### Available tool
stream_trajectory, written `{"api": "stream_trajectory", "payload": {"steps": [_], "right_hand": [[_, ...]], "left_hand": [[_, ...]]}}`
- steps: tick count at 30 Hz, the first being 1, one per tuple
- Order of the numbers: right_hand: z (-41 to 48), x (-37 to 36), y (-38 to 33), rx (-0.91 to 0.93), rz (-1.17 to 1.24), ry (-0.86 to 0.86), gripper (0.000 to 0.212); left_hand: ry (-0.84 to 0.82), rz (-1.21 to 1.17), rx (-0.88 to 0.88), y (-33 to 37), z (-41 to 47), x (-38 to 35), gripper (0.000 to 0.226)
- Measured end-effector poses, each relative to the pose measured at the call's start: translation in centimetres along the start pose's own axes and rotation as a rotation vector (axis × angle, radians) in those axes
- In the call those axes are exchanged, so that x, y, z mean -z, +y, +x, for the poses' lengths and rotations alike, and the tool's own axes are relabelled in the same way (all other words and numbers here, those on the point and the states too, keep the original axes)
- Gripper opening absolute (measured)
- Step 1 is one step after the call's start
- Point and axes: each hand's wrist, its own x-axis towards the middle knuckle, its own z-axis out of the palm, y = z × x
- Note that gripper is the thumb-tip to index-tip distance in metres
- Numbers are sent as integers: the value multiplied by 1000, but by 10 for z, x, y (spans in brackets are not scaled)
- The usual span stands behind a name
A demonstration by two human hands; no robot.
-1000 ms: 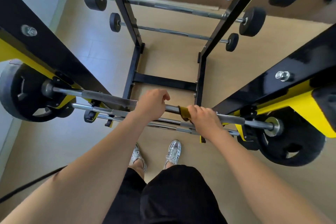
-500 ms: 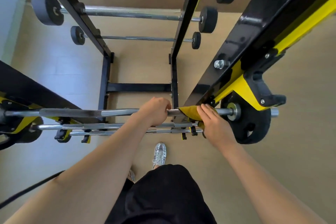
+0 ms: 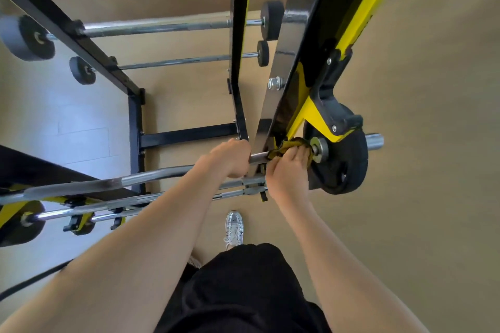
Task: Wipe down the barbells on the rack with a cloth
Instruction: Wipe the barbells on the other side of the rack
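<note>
A steel barbell (image 3: 113, 182) lies across the near side of the black and yellow rack (image 3: 300, 67). My left hand (image 3: 232, 158) grips its shaft just left of the right upright. My right hand (image 3: 288, 173) holds a yellow-brown cloth (image 3: 288, 146) wrapped round the bar's right end, pressed against the collar beside the black weight plate (image 3: 343, 159). The cloth is partly hidden under my fingers. Two thinner bars (image 3: 162, 199) sit just below the one I hold.
On the far side of the rack hang three more barbells (image 3: 167, 27) with small black plates. A black crossbeam (image 3: 186, 134) joins the rack's feet on the tan floor. My shoe (image 3: 234, 226) stands below the bars. A black cable (image 3: 32, 280) runs at lower left.
My right hand has slid the cloth rightward along the bar, from mid-shaft to the collar at the plate. My left hand followed to the right. My view swung right too.
</note>
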Motion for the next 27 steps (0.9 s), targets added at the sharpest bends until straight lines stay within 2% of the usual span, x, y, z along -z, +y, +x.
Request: {"api": "stream_trajectory", "payload": {"steps": [4, 6, 9, 11, 15, 19, 23, 27], "right_hand": [[12, -1, 39, 101, -164, 37, 66], [16, -8, 28, 32, -195, 10, 64], [5, -13, -4, -40, -177, -52, 71], [2, -3, -4, -15, -126, -55, 69], [19, 7, 7, -151, -34, -60, 69], [11, -5, -10, -141, -141, -148, 62], [27, 5, -7, -147, -48, -134, 38], [26, 10, -6, -296, 222, -94, 38]], "left_hand": [[-35, 21, 0, 3, 2, 0, 21], [-33, 21, 1, 3, 3, -1, 23], [-19, 16, 11, 0, 3, -4, 27], [-11, 15, 6, -2, 1, -5, 29], [7, -15, 8, -8, 0, -8, 33], [2, -15, 2, -10, 0, -8, 37], [-46, -27, -11, -12, -3, -5, 45], [-63, -35, -17, -15, -3, -7, 49]]}}
